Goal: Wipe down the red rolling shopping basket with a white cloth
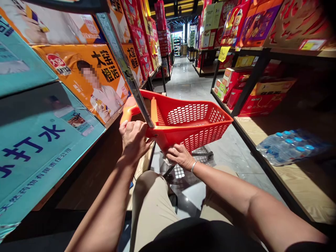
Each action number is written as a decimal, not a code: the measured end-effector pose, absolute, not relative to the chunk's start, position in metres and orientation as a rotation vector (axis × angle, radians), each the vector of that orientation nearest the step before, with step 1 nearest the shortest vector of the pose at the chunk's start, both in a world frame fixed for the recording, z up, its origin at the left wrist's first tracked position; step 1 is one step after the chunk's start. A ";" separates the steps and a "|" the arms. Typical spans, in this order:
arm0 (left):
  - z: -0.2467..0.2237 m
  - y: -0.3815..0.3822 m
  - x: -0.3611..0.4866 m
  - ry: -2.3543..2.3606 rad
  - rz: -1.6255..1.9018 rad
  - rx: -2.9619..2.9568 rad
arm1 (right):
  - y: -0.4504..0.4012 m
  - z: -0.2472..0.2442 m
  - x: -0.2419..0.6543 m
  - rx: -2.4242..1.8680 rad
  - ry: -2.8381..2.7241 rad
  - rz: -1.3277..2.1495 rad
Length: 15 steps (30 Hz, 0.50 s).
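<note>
A red plastic shopping cart [168, 130] with perforated basket walls stands in front of me, turned toward the right. My left hand [135, 138] is closed over the near corner of its handle end, beside the foot of a worn metal post [126, 66]. Lower down, my right hand [181, 157], with a bracelet at the wrist, presses against the cart's near side. Its fingers are curled over a small crumpled whitish cloth [168, 161], mostly hidden beneath them. The cart's orange handle [130, 111] curves out behind the left hand.
Orange cartons [78, 77] and large turquoise boxes [39, 147] are stacked close on the left. On the right, a wooden shelf [296, 182] bears a pack of water bottles [291, 147], with red gift boxes beyond. A shiny tiled aisle [181, 77] runs ahead.
</note>
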<state>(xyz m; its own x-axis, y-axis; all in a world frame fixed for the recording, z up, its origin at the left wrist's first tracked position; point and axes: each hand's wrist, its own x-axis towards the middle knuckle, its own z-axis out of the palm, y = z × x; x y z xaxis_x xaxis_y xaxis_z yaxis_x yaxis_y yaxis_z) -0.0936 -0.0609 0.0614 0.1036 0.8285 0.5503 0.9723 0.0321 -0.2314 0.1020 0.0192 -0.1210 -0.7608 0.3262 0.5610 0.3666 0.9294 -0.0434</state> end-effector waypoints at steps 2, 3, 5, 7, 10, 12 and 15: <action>0.060 -0.061 -0.096 -1.767 -0.374 -1.837 | 0.018 -0.128 0.109 -0.450 -2.517 -0.089; 0.060 -0.061 -0.097 -1.769 -0.386 -1.850 | 0.018 -0.123 0.112 -0.430 -2.493 -0.103; 0.058 -0.061 -0.098 -1.765 -0.411 -1.864 | 0.023 -0.099 0.118 -0.433 -2.384 -0.153; 0.057 -0.062 -0.098 -1.761 -0.432 -1.868 | 0.033 -0.069 0.125 -0.522 -2.249 -0.197; 0.056 -0.062 -0.099 -1.774 -0.463 -1.871 | 0.051 -0.047 0.135 -0.724 -2.099 -0.209; 0.056 -0.062 -0.099 -1.792 -0.468 -1.870 | 0.058 -0.055 0.140 -0.748 -2.097 -0.209; 0.056 -0.061 -0.099 -1.791 -0.462 -1.860 | 0.057 -0.082 0.146 -0.693 -2.171 -0.238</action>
<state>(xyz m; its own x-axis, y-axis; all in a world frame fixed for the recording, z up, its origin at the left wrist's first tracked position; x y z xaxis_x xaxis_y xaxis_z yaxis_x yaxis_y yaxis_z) -0.0986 -0.0613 0.0563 0.0710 0.8172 0.5720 0.9920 0.0024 -0.1265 0.1456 0.0571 -0.0822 -0.5077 0.3974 0.7644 0.5537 0.8302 -0.0639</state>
